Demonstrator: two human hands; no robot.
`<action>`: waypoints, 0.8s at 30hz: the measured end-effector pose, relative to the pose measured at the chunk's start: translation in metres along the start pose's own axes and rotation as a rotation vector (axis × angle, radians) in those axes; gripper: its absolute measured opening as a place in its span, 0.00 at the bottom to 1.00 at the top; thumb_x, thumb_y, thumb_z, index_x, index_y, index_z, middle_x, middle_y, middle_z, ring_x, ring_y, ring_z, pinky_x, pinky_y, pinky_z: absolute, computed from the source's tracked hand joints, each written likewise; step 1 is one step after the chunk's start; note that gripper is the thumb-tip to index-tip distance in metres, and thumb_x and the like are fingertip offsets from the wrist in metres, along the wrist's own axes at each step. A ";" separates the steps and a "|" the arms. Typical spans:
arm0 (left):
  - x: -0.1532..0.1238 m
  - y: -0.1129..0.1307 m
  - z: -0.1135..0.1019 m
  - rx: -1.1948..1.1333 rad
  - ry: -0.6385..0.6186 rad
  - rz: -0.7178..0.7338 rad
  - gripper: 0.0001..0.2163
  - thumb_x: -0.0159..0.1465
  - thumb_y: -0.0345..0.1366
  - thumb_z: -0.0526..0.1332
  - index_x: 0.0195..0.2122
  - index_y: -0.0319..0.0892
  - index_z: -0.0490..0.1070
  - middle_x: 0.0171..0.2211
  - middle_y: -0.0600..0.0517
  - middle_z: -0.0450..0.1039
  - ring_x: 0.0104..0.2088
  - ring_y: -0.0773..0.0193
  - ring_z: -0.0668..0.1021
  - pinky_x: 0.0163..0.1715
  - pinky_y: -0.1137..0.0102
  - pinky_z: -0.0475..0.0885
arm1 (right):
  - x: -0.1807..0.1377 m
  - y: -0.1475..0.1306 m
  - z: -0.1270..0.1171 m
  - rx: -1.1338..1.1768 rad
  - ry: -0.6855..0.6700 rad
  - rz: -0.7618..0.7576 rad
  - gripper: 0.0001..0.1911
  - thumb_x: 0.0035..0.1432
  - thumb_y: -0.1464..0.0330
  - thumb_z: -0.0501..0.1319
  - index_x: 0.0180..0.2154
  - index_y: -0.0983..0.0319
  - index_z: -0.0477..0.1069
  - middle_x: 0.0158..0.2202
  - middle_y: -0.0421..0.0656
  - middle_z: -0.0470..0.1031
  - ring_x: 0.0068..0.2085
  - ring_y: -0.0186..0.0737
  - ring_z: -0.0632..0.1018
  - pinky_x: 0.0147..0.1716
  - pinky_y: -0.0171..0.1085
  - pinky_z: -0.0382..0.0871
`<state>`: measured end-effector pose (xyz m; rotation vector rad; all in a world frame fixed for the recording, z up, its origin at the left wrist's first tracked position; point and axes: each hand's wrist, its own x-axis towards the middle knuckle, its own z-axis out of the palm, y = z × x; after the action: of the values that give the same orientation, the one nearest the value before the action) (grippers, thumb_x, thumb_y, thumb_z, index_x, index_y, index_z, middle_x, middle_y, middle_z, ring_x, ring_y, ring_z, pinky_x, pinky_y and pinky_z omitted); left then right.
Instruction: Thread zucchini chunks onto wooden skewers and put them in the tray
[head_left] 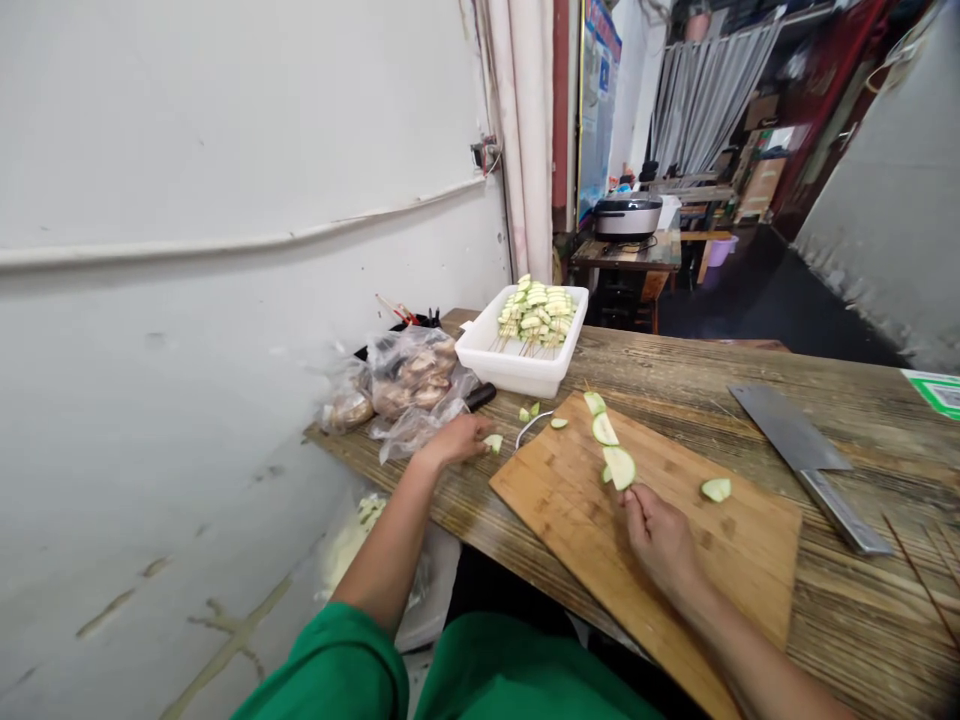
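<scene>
- The left hand lay on the worktop just off the board's left corner, fingers curled about a pale green slice at its tips.
- The right hand rested on the board, pinching a skewer that carried three slices toward the board's far corner.
- A loose slice lay on the board, right of that hand and apart from it.
- A few small pieces sat on the worktop between the board and the tub.
- The white tub, stacked with filled skewers, stood near the worktop's far left corner.
- Bags of mushrooms lay along the left edge, beside the tub.
- A cleaver lay on the worktop right of the board.
</scene>
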<state>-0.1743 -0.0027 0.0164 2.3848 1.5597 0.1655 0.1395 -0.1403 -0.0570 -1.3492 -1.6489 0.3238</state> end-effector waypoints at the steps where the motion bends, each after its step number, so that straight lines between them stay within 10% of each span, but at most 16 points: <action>1: -0.003 0.002 0.002 0.035 -0.013 0.057 0.15 0.52 0.29 0.63 0.42 0.45 0.76 0.33 0.51 0.76 0.35 0.58 0.76 0.35 0.70 0.66 | 0.000 0.000 0.000 0.001 0.003 -0.008 0.16 0.63 0.62 0.45 0.28 0.60 0.64 0.20 0.41 0.71 0.20 0.38 0.73 0.23 0.34 0.62; 24: -0.020 -0.001 0.013 0.206 0.262 -0.423 0.10 0.62 0.37 0.60 0.41 0.38 0.76 0.39 0.41 0.75 0.42 0.52 0.76 0.39 0.65 0.66 | -0.002 0.001 -0.004 -0.037 -0.022 0.003 0.17 0.64 0.61 0.45 0.30 0.61 0.66 0.20 0.40 0.71 0.20 0.38 0.73 0.23 0.34 0.60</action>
<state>-0.1804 -0.0231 0.0045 2.1779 2.2633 0.2439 0.1430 -0.1424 -0.0568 -1.3804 -1.6791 0.3121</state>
